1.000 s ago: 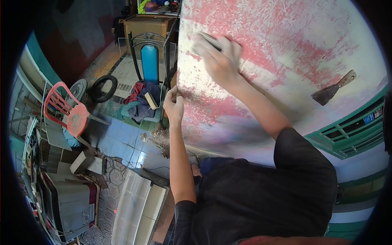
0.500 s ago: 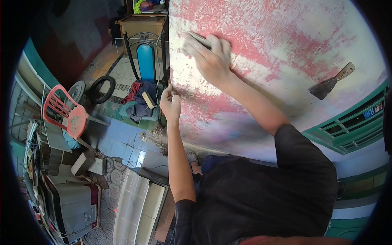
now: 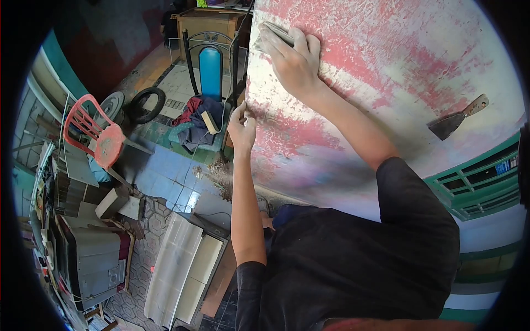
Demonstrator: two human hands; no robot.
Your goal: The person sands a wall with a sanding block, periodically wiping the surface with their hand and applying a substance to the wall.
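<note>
My right hand (image 3: 295, 63) presses a dusty grey, flat piece that looks like folded sandpaper (image 3: 277, 32) against the painted wall (image 3: 353, 83), near its upper left edge. Its fingers are closed over the piece, which they partly cover. Lower down, my left hand (image 3: 242, 129) grips the wall's vertical edge, thumb and fingers bent around it. Both hands are coated in pale dust. Patchy red and cream paint covers the wall. A putty knife (image 3: 458, 117) with a worn handle rests against the wall to the right, apart from both hands.
A metal-framed chair with a blue back (image 3: 210, 71) holds clothes (image 3: 201, 124) and a pale block (image 3: 210, 122). Further left are a tyre (image 3: 148, 105) and a red plastic chair (image 3: 110, 146). A glass-fronted cabinet (image 3: 176, 265) lies below; green window bars (image 3: 469, 185) are at right.
My right hand, blurred by motion earlier, has moved slightly with the sandpaper along the wall's upper left area. My left hand stays at the edge. The whole view has shifted a little.
</note>
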